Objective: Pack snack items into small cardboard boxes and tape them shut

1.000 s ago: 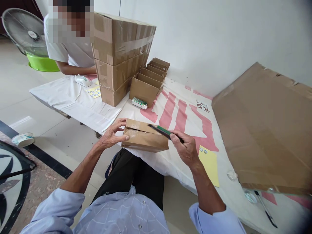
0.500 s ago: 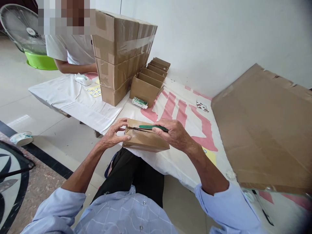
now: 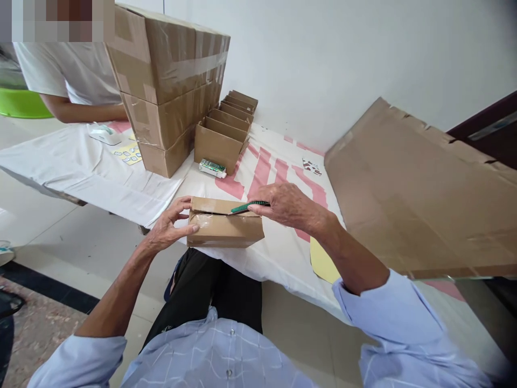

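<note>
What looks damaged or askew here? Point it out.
The large flat brown cardboard sheet on the right lies askew, its far edge ragged and torn. Clear tape on the small brown cardboard box is wrinkled. A yellow paper sheet overhangs the white-covered table edge.

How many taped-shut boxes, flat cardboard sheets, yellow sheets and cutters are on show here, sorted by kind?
Big taped cartons, stacked: 3
Small taped box, gripped by the left hand: 1
Flat cardboard sheet: 1
Yellow sheets: 2
Green-handled cutter, in the right hand: 1
Total: 8
</note>
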Demonstrator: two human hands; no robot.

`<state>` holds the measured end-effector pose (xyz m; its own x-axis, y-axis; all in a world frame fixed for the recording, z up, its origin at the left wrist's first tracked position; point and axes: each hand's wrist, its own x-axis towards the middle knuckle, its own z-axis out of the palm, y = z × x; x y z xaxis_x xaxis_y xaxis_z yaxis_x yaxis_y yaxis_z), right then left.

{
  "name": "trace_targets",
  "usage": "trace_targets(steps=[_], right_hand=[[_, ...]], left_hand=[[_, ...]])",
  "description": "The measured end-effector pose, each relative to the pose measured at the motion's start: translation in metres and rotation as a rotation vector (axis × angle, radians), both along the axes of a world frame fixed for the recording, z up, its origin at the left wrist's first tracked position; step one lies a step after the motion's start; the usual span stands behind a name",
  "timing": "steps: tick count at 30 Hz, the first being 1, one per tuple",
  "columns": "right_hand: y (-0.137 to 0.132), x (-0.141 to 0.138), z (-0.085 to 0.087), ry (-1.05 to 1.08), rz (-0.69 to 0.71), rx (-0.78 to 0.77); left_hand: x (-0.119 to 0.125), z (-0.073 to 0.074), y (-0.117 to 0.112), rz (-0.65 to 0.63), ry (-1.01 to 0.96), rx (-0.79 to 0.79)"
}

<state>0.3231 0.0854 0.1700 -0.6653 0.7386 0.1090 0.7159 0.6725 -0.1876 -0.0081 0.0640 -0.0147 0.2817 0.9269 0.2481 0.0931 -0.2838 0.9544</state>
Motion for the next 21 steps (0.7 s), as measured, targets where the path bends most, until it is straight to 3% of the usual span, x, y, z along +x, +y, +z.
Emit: trace_targets(steps=[9, 11, 13, 16, 21], right_hand=[[-0.005, 0.078, 0.005, 0.041, -0.091, -0.069], [-0.010, 0.103, 0.003, 0.082, -0.166, -0.046], [-0.017, 0.128, -0.009, 0.180, -0.277, 0.000], [-0.030, 0.151, -0.060, 0.358, -0.454, 0.018], [-0.063, 0.147, -0.195, 0.368, -0.674, 0.030]], left_hand=[[-0.001, 0.001, 0.004, 0.011, 0.023, -0.002], [0.000, 0.002, 0.004, 0.012, 0.031, 0.008], [-0.001, 0.004, 0.004, 0.008, 0.037, 0.020], [-0.001, 0.006, 0.005, -0.005, 0.062, 0.025], [-0.002, 0.011, 0.007, -0.016, 0.131, 0.012]])
